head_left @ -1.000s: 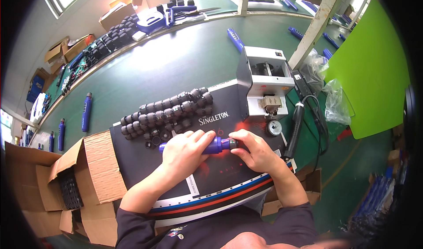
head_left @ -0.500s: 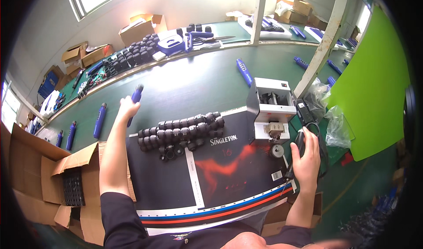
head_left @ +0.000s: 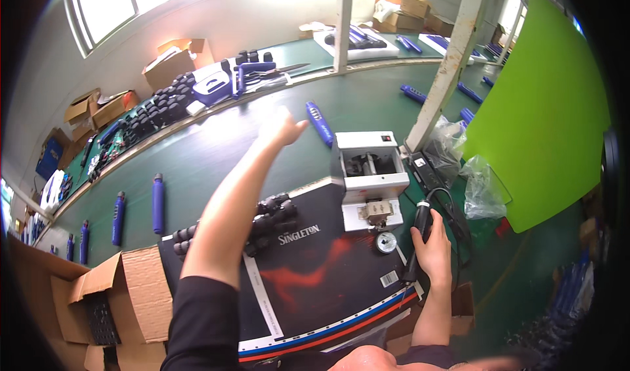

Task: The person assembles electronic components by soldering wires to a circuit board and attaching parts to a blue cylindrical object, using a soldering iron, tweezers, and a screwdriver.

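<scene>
My left hand (head_left: pixel 282 129) reaches far over the green table, its fingers apart and nothing visible in them; glare washes out part of it. Just to its right lies a blue tube-shaped handle (head_left: pixel 319 124), with a small gap between them. My right hand (head_left: pixel 433 249) is wrapped round a black electric screwdriver (head_left: pixel 422 221), whose thin bit points down toward the mat's edge and whose cord runs off at the top. Rows of black ribbed cylindrical parts (head_left: pixel 279 213) lie on the black printed mat (head_left: pixel 315 266), partly covered by my left forearm.
A white boxy machine (head_left: pixel 372 180) stands behind the mat, a round metal piece (head_left: pixel 386 242) before it. Several blue handles, one of them (head_left: pixel 158 203) nearest, line the left. An open cardboard box (head_left: pixel 147 292) sits lower left. A white post (head_left: pixel 453 69) and green panel (head_left: pixel 545 121) rise at right.
My left hand has let go of a blue handle, now at the left beside others, and moved right toward another. My right hand has closed round the screwdriver. The view has shifted right.
</scene>
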A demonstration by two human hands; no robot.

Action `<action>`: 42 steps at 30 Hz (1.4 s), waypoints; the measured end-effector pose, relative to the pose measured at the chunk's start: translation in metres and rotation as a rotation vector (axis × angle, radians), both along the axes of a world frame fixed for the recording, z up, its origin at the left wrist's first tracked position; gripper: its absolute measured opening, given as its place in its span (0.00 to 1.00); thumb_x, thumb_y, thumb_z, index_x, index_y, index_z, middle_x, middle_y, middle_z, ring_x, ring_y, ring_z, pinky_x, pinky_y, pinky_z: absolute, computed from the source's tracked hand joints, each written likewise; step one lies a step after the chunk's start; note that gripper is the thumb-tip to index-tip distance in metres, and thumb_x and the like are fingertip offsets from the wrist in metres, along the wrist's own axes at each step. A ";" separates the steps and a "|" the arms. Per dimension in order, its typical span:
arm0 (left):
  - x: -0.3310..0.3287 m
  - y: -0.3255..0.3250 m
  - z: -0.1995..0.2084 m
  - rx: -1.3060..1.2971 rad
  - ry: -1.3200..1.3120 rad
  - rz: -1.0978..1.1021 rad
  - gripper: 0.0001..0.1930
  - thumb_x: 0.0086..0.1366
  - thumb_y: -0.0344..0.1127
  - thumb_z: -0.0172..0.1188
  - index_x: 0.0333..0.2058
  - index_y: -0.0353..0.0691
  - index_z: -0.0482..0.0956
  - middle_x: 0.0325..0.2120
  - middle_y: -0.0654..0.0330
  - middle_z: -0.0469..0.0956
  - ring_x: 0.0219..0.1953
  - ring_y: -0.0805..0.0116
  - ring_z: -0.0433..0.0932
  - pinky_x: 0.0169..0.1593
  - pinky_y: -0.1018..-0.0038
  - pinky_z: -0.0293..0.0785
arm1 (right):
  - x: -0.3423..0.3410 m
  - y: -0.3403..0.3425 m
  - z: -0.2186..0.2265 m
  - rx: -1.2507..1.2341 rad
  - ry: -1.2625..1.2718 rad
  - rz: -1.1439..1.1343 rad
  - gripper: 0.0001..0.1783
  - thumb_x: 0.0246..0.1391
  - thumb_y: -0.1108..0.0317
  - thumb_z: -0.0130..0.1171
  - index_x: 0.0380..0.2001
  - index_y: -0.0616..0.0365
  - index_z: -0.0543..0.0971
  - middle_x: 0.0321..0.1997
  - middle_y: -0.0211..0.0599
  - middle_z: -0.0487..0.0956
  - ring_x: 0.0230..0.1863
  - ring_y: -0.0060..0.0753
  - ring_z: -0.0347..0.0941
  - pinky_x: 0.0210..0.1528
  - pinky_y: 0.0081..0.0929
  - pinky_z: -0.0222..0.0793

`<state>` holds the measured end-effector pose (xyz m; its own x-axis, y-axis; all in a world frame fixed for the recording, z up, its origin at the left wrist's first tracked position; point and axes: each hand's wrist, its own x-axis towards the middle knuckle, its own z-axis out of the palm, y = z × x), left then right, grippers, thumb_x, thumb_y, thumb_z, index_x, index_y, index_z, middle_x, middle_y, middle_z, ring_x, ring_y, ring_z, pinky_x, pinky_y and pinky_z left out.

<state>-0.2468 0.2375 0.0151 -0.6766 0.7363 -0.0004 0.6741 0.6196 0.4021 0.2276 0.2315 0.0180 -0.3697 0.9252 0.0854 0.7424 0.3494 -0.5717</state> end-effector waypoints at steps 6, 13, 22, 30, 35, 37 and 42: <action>0.074 0.071 -0.028 0.178 -0.280 0.197 0.47 0.58 0.50 0.75 0.59 0.24 0.56 0.53 0.34 0.77 0.55 0.41 0.80 0.59 0.58 0.78 | 0.058 0.005 -0.012 -0.390 0.877 0.174 0.40 0.61 0.56 0.71 0.68 0.66 0.66 0.52 0.26 0.77 0.46 0.20 0.72 0.51 0.21 0.68; 0.028 0.038 -0.002 0.583 -0.759 0.187 0.25 0.67 0.46 0.61 0.52 0.29 0.76 0.27 0.54 0.78 0.24 0.66 0.80 0.33 0.70 0.81 | 0.013 0.004 0.076 -0.312 1.742 0.473 0.30 0.64 0.45 0.63 0.54 0.57 0.68 0.55 0.44 0.70 0.46 0.34 0.73 0.51 0.33 0.74; 0.191 -0.223 0.104 0.766 -0.570 -0.209 0.19 0.68 0.38 0.64 0.53 0.35 0.75 0.32 0.62 0.74 0.30 0.77 0.72 0.37 0.79 0.70 | -0.085 -0.016 0.104 0.232 1.537 0.754 0.38 0.59 0.74 0.67 0.65 0.58 0.56 0.38 0.44 0.79 0.24 0.25 0.75 0.27 0.23 0.76; 0.251 -0.273 0.008 0.336 0.010 -0.616 0.24 0.59 0.41 0.72 0.52 0.40 0.79 0.40 0.52 0.77 0.42 0.52 0.75 0.49 0.60 0.73 | -0.099 -0.015 0.086 0.095 1.391 0.706 0.35 0.60 0.80 0.63 0.64 0.55 0.56 0.40 0.44 0.78 0.25 0.22 0.75 0.28 0.21 0.75; 0.259 -0.271 -0.013 0.234 0.239 -0.646 0.21 0.63 0.41 0.69 0.55 0.49 0.79 0.44 0.56 0.77 0.45 0.57 0.75 0.50 0.61 0.70 | -0.100 -0.018 0.095 0.127 1.299 0.644 0.31 0.62 0.76 0.59 0.64 0.59 0.56 0.40 0.46 0.78 0.23 0.27 0.75 0.28 0.26 0.75; 0.256 -0.268 -0.015 0.300 0.338 -0.644 0.22 0.63 0.41 0.68 0.56 0.52 0.79 0.48 0.56 0.76 0.49 0.56 0.74 0.51 0.61 0.70 | -0.102 -0.017 0.097 0.168 1.279 0.652 0.32 0.63 0.75 0.59 0.64 0.59 0.56 0.40 0.48 0.79 0.23 0.27 0.75 0.28 0.25 0.75; 0.253 -0.266 -0.016 0.288 0.274 -0.564 0.27 0.61 0.40 0.70 0.57 0.39 0.77 0.49 0.53 0.74 0.52 0.52 0.72 0.54 0.58 0.69 | -0.099 -0.018 0.095 0.070 1.359 0.647 0.35 0.60 0.77 0.66 0.64 0.55 0.57 0.41 0.45 0.80 0.25 0.22 0.74 0.29 0.20 0.74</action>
<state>0.0060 -0.0281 -0.0006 -0.1378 0.9210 0.3643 0.9629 0.0383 0.2673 0.1286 0.2135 0.1126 -0.3062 0.6182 0.7240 -0.6121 0.4546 -0.6471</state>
